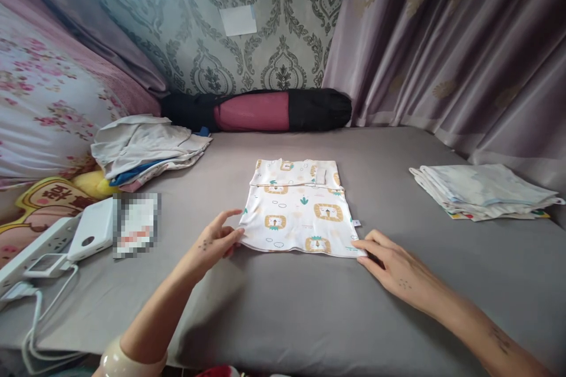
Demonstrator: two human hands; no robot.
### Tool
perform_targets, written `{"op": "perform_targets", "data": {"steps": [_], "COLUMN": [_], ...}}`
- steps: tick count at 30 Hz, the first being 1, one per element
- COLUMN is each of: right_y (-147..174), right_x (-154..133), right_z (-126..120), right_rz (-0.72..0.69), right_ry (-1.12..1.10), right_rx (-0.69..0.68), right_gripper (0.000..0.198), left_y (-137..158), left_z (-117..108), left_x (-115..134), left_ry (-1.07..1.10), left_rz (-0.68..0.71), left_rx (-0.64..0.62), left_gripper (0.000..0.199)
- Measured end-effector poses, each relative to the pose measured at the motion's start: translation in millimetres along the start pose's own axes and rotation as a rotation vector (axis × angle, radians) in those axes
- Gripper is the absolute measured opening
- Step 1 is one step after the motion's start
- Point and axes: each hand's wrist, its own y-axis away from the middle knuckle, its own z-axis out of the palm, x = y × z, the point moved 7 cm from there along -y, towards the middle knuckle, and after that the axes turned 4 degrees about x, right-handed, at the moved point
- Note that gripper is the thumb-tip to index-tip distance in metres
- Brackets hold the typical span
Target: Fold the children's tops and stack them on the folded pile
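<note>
A bangle (128,364) is by the bed's near edge (274,347); left hand (216,240) and right hand (393,262) pinch a shirt (296,218), top maybe folded, bottom flat.

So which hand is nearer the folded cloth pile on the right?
The right hand: it touches the near right corner of the lion-print garment, left of the folded cloth pile. The left hand is at the garment's left edge, farther away.

Power strip (46,248) partly beyond the left edge, pixelated object (137,225) unidentifiable
</note>
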Motion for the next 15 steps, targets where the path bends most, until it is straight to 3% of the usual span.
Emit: {"op": "perform_targets", "data": {"steps": [5, 9, 12, 15], "right_y": [0.0, -3.0, -7.1, -17.7], "right_x": [-9.2, -7.4, -4.4, 2.0], "right_z": [1.1, 1.4, -3.2, -13.5], "right_rz": [-0.15, -0.204, -0.183, -0.064], "right_ry": [0.116, 0.137, 0.124, 0.127], "right_rx": [0.124, 0.12, 0.107, 0.137], "right_gripper": [0.032, 0.03, 0.03, 0.032], "left_y": [-6.6, -13.8, -20.0, -28.6], "left_z": [-3.0, -3.6, 1.1, 5.3], "left_x": [3.6, 6.0, 11.6, 14.5], "left_ry": [0.303, 0.528, 0.591, 0.589], "left_rz": [-0.09, -0.145, -0.106, -0.075], "left_rx": [0.015, 0.065, 0.047, 0.054], "left_gripper": [0.042, 0.03, 0.026, 0.03]}}
